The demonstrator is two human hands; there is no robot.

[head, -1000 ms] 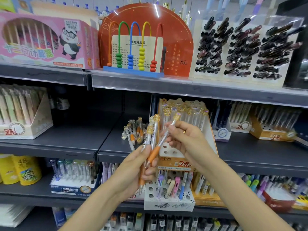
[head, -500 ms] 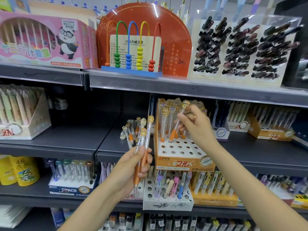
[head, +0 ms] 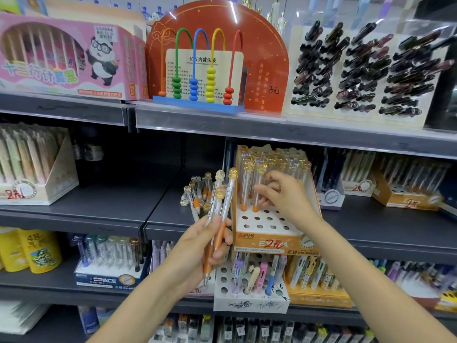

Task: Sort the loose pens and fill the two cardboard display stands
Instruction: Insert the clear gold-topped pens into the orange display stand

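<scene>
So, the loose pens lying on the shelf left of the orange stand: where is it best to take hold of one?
Probably at the clear middle of the barrel, coming from the front and above. The loose pens lean in a pile with charm tops up, just left of the orange stand, so the barrels face the open shelf. The right hand is nearest.

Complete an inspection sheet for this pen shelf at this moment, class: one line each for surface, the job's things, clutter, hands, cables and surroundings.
Surface: dark grey shelf, middle tier.
Job's things: orange cardboard display stand, back rows filled, front holes empty; loose pens piled on the shelf left of it.
Clutter: nothing seen.
Hands: left hand grips a bundle of orange-grip pens; right hand pinches a pen standing in the stand.
Cables: nothing seen.
Surroundings: bead abacus and pink panda box on the shelf above; white holed pen stand below.
</scene>
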